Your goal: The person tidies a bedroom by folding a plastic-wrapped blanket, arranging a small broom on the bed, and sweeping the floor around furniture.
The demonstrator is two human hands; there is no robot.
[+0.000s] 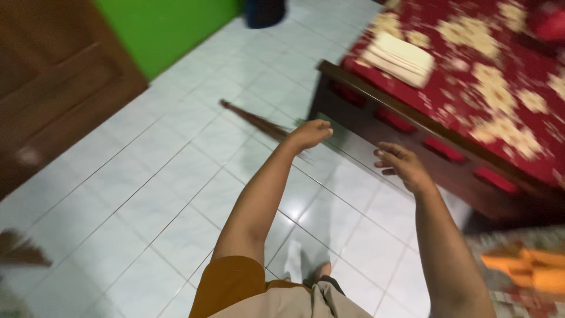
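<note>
Reaching: both my arms stretch forward over the tiled floor (147,194), toward the bed frame (376,112).
Landmark: the dark wooden bed frame, at the upper right, with a red flowered cover (500,76) on top.
Around the bed frame: a folded cream cloth (400,58) lies on the cover near the frame's corner; red panels show in the frame's side; a mat with an orange cloth (529,268) lies on the floor at the frame's near end.
Further from the bed frame: a brown wooden door (53,100) and a green wall (165,29) stand well to its left, across the floor; a dark thing (265,12) sits on the floor by the green wall, too blurred to name.
In the way: nothing lies between my hands and the broom; my left wrist covers part of its far end.
Broom: a thin brown stick broom (253,121) lies flat on the tiles just left of the bed frame's corner, its narrow end pointing away toward the door, the rest running under my left hand.
Left hand (309,134): above the broom beside the frame's corner, fingers curled loosely inward, holding nothing that I can see; I cannot tell whether it touches the broom.
Right hand (403,168): in front of the frame's side rail, fingers spread and slightly bent, empty.
Near me: my foot shows on the tiles below.
</note>
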